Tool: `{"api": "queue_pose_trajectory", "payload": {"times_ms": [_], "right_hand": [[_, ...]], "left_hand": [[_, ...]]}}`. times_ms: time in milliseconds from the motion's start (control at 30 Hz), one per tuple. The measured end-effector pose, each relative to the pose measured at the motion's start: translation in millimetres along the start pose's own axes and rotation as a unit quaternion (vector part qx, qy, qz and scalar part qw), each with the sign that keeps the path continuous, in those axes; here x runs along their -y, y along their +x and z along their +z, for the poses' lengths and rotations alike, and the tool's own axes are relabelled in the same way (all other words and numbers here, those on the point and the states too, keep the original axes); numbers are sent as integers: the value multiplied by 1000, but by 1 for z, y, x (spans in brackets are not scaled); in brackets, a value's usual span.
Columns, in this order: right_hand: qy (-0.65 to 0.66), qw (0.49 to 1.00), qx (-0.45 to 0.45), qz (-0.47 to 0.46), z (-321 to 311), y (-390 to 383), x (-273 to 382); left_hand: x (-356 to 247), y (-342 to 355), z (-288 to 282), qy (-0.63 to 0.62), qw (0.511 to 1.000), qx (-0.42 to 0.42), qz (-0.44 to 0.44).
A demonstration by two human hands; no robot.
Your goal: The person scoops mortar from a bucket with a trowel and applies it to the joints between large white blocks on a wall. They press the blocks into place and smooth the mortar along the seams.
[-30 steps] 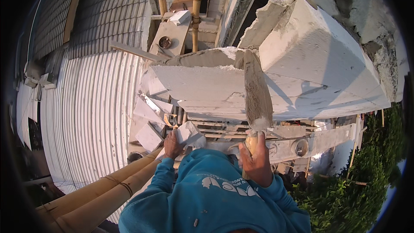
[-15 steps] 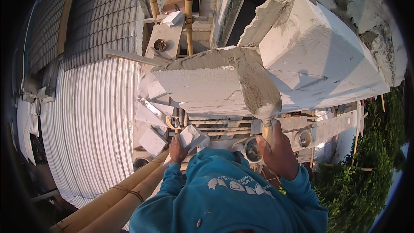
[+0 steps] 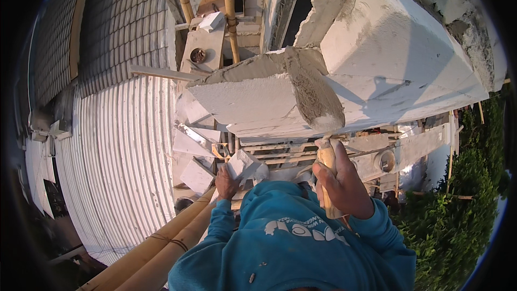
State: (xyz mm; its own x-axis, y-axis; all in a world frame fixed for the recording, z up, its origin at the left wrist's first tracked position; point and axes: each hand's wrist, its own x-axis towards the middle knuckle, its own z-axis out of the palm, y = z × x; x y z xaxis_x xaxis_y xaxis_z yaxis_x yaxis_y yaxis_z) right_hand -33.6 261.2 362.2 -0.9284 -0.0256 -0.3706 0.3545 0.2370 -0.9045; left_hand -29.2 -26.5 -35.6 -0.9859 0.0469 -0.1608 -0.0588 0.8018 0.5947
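My right hand [image 3: 347,186] is closed around the wooden handle of a trowel [image 3: 327,160], held upright below the block wall. Thick grey mortar [image 3: 315,89] lies in a long patch just above the handle, where two blocks meet; it hides most of the blade. More mortar coats the top of the white block [image 3: 242,99] to its left. A larger white block [image 3: 388,37] stands to the right. My left hand [image 3: 227,183], fingers curled, is low beside a small cut block [image 3: 243,165]. What it grips, if anything, is hidden. A yellow-handled saw [image 3: 220,151] lies just beyond it.
Bamboo poles [image 3: 161,237] run along my left, next to a corrugated metal roof [image 3: 116,167]. Cut block pieces [image 3: 196,176] lie by my left hand. A bucket [image 3: 385,160] stands right of my right hand. A round bowl [image 3: 198,55] sits on a far board.
My right hand and the trowel handle have tilted and come slightly left and toward me; more of the handle shows. My left hand stays beside the cut block. The whole view has shifted a little.
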Motion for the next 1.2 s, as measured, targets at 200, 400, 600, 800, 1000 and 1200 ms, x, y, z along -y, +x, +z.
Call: {"api": "queue_pose_trajectory", "payload": {"times_ms": [200,400,600,800,1000,1200], "right_hand": [[-96,994,30,-49,-6,36,4],[-53,993,55,-93,10,40,-13],[22,992,-116,-44,21,36,-83],[-120,978,-65,-161,48,16,-98],[-123,955,-119,-243,58,62,-111],[-156,944,-53,-285,74,73,-151]], "left_hand": [[-1,3,3,7,1000,6,-10],[9,-2,9,9,1000,12,6],[6,-14,2,8,1000,14,-17],[16,-11,-3,17,999,34,-2],[5,-7,-15,28,999,21,9],[0,-10,-23,24,999,15,-19]]}}
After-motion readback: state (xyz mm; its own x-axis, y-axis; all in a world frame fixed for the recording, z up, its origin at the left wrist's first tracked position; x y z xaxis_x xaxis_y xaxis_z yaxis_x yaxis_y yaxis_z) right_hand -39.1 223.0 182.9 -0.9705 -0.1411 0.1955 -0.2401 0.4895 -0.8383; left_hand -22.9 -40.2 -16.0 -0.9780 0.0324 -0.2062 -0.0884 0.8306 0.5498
